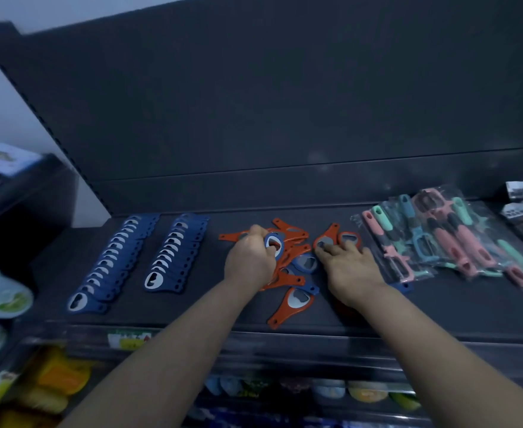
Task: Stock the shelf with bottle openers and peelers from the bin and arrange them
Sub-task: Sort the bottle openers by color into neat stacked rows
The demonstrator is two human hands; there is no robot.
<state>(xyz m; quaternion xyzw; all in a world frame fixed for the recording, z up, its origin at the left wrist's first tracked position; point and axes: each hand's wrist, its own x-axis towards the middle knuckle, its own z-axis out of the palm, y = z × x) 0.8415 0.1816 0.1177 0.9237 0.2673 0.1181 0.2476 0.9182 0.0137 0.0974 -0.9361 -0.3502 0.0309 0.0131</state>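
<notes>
shelf (210, 304) layout
two opener rows (173, 251) at left; loose opener pile (294, 261) in the middle; bagged peelers (451, 239) at right, all on the shelf.

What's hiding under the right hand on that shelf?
The right hand rests palm down, fingertips on an orange opener. The end of a blue opener pokes out beside the wrist; the rest of it, and anything else under the palm, is covered.

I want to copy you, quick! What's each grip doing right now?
Left grip: closed, holding a blue bottle opener.
Right grip: open, fingertips touching an orange bottle opener.
</notes>
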